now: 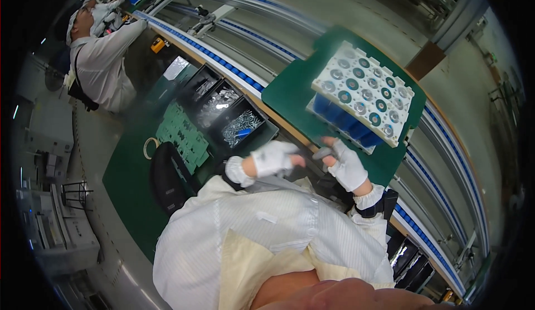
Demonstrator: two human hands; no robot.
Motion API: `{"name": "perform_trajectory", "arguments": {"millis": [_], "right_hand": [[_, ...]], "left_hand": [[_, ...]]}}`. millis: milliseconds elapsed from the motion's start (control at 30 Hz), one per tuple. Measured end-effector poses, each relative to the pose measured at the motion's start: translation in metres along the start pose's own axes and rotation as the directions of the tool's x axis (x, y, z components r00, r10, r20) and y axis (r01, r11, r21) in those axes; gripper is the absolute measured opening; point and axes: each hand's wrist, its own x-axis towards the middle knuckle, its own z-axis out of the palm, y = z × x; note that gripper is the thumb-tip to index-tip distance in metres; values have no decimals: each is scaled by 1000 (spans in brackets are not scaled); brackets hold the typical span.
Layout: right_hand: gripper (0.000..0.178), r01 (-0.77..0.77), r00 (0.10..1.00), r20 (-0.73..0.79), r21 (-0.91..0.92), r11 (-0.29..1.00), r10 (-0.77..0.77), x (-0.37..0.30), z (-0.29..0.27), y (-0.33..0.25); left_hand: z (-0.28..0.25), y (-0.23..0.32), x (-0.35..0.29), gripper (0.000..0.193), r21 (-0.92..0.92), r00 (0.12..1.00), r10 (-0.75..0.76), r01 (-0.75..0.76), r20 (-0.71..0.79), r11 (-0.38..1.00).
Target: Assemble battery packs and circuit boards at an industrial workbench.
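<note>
My left hand, in a white glove with bare fingertips, is in front of my body near the bench edge. Its fingers look bent and are smeared by motion, so I cannot make out anything in them. To its right my right hand, gloved the same way, has its fingers apart. A blurred grey patch shows among those fingers, perhaps a fingertip cover. Just beyond my right hand stands a battery module, blue cylindrical cells between white perforated plates. It rests on a green board, and neither hand clearly touches it.
Black bins with screws and small metal parts stand left of my hands. Green perforated sheets, a tape roll and a black curved object lie on the green mat. Conveyor rails run past. Another person works at far left.
</note>
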Motion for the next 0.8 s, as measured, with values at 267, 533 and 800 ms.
{"name": "perform_trajectory", "arguments": {"millis": [267,533,800], "right_hand": [[46,185,782,-583,-119,975,-220,-29,-67,-33],[38,33,462,-887,0,999,-15,11,-180,74],[31,343,767,-639,337,877,-55,67,-213,246]], "left_hand": [[-89,-70,-75,21,549,727,-42,554,-685,626],[-70,-11,-40,36,326,515,-61,625,-855,709],[8,-53,178,34,130,673,257,-235,-694,963]]}}
